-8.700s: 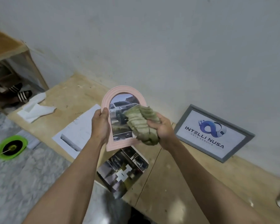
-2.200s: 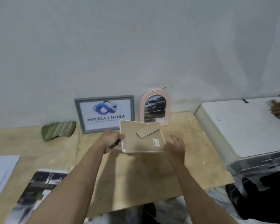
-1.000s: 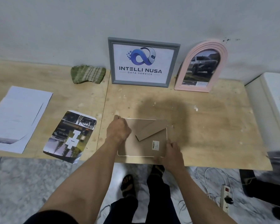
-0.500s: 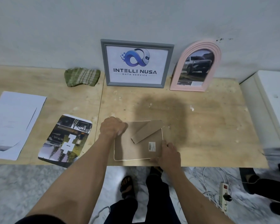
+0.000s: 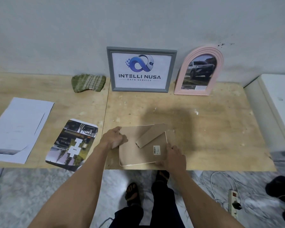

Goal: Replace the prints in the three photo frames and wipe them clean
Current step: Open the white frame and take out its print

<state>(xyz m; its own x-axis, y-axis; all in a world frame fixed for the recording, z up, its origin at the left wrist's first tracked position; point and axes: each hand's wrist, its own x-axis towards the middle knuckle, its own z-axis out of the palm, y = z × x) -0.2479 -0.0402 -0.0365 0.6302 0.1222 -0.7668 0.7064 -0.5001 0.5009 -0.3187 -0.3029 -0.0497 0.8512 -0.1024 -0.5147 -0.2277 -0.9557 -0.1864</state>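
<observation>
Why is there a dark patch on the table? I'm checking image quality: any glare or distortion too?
Head view: the dark patch on the plywood table looks like a soft shadow, probably the wearer's, beyond the face-down white frame; no strong glare on the grey frame or pink arched frame; wide-angle bending bows the table edges; the hands look slightly soft.

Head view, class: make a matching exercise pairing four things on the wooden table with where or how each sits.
Things:
1. grey frame
2. pink arched frame
3. white frame
4. green cloth

Places:
A. face down under the left hand and right hand
B. crumpled left of the grey frame
C. leaning on the wall, showing a car
D. leaning on the wall, showing a logo

Pairs: 1-D, 2-C, 3-A, 4-B
</observation>
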